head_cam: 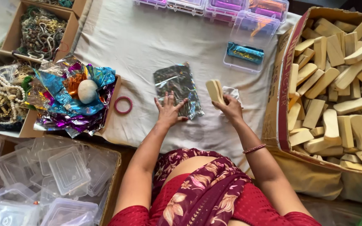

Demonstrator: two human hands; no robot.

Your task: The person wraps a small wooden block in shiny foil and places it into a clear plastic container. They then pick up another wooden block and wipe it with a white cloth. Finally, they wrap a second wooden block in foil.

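My left hand point(169, 109) lies flat, fingers spread, on the near end of a silvery foil sheet point(177, 83) spread on the white cloth point(139, 46). Just to its right, my right hand point(230, 107) grips a pale wooden block point(215, 91) standing on edge, with a bit of white cloth point(232, 91) bunched beside the fingers. The block is clear of the foil sheet, a short gap to its right.
A big cardboard box point(278, 109) of several pale wooden blocks fills the right. An open clear plastic case point(248, 46) with a blue foil packet lies beyond. Left: a box of coloured foil sheets point(74, 100) under a white stone, a red bangle point(123, 105), bead boxes point(1, 98), clear lidded cases point(68, 171).
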